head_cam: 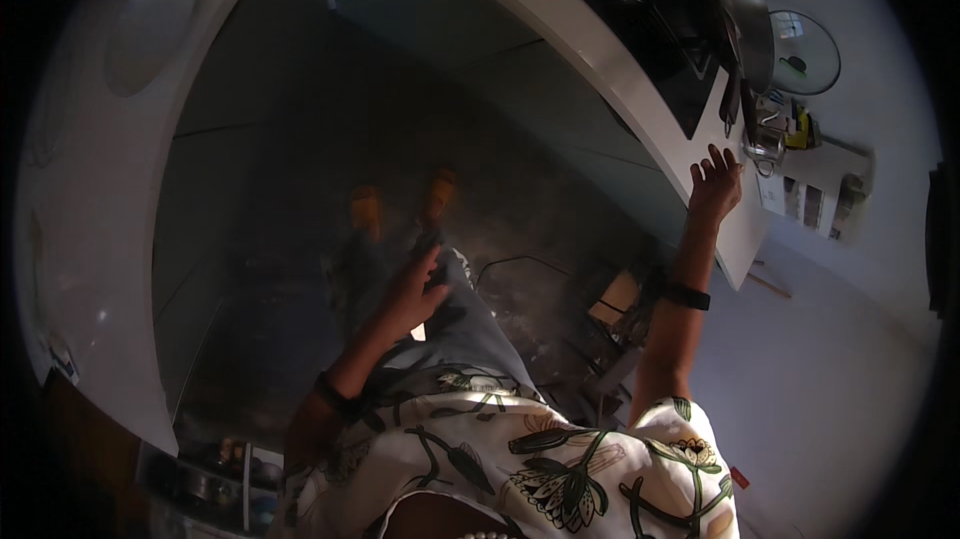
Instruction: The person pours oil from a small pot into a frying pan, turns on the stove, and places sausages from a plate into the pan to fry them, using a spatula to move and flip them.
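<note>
My right hand (716,186) is over the end of a white countertop (739,250), its fingers slightly spread and nothing visible in them. Just beyond its fingertips stands a small shiny metal pot or mug (766,149). Dark pan handles (729,107) reach over the counter nearby, beside a black cooktop (694,100). A large metal pan (742,10) and a glass lid (806,62) are at the wall side. Low in front of my thigh hangs my left hand (416,291), thumb apart from the fingers, with no object seen in it.
Another pale counter (82,254) curves along the left, bearing a round dish or basin (150,28). Shelves with metalware (206,483) are at lower left. A tan box-like thing (615,297) lies among dark clutter below my right arm. Orange footwear (366,210) is on the shadowed floor.
</note>
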Demonstrator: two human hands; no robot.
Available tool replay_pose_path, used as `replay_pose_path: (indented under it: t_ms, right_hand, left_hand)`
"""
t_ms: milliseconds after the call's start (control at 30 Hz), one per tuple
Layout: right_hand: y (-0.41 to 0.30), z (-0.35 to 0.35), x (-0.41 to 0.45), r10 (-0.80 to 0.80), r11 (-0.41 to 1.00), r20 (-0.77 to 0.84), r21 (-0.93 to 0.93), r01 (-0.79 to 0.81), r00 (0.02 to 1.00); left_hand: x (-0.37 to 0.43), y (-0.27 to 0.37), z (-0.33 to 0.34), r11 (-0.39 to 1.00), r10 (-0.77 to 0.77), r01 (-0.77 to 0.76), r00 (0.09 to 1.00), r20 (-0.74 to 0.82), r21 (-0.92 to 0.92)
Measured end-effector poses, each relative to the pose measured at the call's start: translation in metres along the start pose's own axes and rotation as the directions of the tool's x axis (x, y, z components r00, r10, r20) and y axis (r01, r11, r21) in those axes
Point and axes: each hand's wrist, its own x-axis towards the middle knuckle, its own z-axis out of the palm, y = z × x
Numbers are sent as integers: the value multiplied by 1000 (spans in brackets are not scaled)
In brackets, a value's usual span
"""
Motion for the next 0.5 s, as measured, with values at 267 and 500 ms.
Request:
replay_pose_path:
  t_ms: [267,500]
  right_hand:
    - [69,125,-42,-221,939,307,-190,287,926]
    - [60,166,-32,-322,762,321,-471,445,891]
  left_hand:
    - [49,-3,14,984,145,-145,989,8,100]
    - [179,147,-14,736,674,-661,736,-67,144]
